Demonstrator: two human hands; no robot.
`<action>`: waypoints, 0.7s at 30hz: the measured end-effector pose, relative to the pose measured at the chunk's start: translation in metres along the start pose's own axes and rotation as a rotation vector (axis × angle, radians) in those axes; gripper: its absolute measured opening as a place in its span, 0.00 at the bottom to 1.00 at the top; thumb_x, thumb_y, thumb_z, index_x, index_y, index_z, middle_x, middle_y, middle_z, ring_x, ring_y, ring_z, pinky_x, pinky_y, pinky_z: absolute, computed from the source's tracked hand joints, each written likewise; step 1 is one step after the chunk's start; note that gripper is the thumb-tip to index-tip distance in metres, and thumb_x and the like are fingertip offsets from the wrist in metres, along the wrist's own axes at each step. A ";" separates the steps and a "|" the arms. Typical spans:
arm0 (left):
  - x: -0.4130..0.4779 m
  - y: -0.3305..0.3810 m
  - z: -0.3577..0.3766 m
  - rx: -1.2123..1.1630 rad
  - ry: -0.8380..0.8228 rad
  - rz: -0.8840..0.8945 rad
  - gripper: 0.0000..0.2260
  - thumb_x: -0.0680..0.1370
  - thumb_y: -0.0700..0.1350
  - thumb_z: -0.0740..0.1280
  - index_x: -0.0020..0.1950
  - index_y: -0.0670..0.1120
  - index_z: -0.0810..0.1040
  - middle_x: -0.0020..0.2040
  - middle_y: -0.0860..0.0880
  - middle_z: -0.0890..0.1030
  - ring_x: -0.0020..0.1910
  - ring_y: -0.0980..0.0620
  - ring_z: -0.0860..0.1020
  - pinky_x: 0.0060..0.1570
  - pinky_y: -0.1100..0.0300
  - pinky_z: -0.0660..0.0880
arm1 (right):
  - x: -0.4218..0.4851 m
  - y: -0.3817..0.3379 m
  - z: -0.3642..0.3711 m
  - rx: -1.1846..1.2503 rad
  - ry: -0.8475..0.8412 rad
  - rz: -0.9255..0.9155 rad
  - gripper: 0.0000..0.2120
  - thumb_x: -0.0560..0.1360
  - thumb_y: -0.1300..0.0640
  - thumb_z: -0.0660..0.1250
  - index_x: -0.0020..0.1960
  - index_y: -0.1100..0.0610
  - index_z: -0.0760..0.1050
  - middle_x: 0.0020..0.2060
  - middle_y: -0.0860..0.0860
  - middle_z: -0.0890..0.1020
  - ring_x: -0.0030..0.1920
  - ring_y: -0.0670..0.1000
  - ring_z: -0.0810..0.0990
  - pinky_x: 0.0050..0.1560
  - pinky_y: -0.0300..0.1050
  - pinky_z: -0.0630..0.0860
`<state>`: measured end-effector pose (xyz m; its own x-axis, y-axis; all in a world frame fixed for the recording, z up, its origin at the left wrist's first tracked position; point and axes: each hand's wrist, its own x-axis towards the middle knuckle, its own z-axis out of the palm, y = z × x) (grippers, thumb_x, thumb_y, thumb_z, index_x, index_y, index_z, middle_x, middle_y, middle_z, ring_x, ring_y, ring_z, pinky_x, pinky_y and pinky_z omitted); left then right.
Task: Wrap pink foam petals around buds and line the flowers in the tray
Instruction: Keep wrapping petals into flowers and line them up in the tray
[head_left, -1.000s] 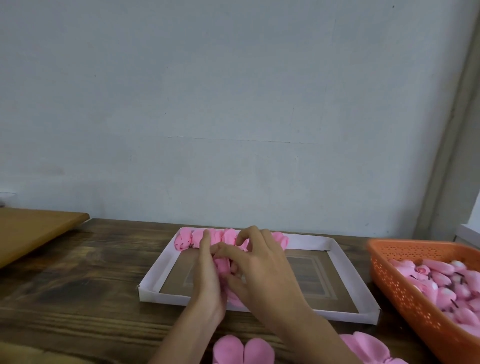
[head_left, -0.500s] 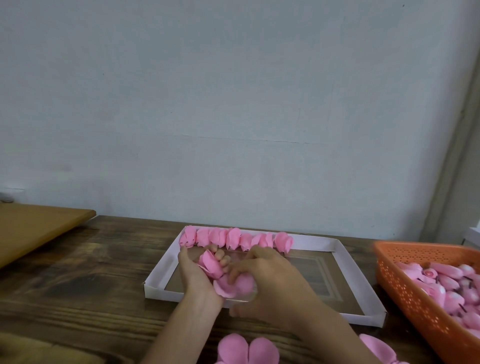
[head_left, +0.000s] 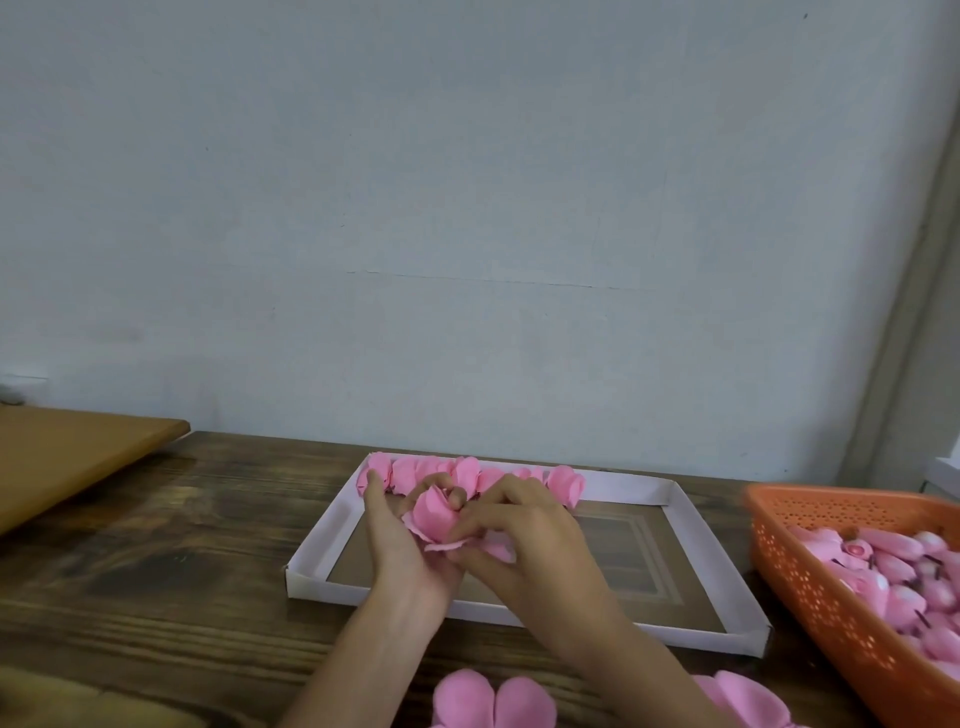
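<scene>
flower — pink, ruffled petals, left hand cups it, right hand pinches its base | tray: 1 | row of flowers: about 7 | orange basket: 1

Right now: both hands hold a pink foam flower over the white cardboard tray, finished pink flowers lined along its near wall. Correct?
No. In the head view the finished pink flowers line the far wall of the white cardboard tray, not the near one. The rest holds: left hand and right hand hold the pink foam flower over the tray.
</scene>
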<state>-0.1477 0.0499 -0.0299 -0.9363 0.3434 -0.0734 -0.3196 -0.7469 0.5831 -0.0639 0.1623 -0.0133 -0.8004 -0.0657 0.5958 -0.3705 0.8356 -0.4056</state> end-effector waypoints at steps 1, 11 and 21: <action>-0.001 0.000 0.002 -0.006 -0.025 0.007 0.34 0.82 0.69 0.53 0.37 0.42 0.79 0.34 0.43 0.76 0.31 0.44 0.78 0.33 0.55 0.79 | 0.000 0.001 0.001 0.013 0.011 0.025 0.05 0.75 0.49 0.76 0.51 0.43 0.86 0.47 0.39 0.78 0.52 0.43 0.73 0.52 0.36 0.69; -0.008 -0.011 0.010 0.044 -0.047 0.075 0.34 0.81 0.70 0.55 0.39 0.41 0.78 0.36 0.41 0.75 0.31 0.44 0.75 0.32 0.56 0.74 | -0.001 0.000 0.002 -0.084 0.090 -0.006 0.04 0.72 0.51 0.77 0.46 0.45 0.85 0.40 0.42 0.82 0.45 0.46 0.75 0.46 0.43 0.73; -0.013 -0.021 0.014 0.118 -0.048 0.135 0.26 0.80 0.64 0.64 0.33 0.46 0.82 0.35 0.43 0.82 0.32 0.46 0.82 0.31 0.59 0.80 | -0.004 -0.009 0.001 -0.340 0.314 -0.134 0.26 0.60 0.56 0.83 0.46 0.49 0.68 0.36 0.48 0.74 0.36 0.53 0.71 0.30 0.47 0.70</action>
<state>-0.1269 0.0691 -0.0295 -0.9606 0.2737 0.0487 -0.1701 -0.7171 0.6759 -0.0582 0.1542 -0.0125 -0.5553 -0.0610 0.8294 -0.2438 0.9654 -0.0922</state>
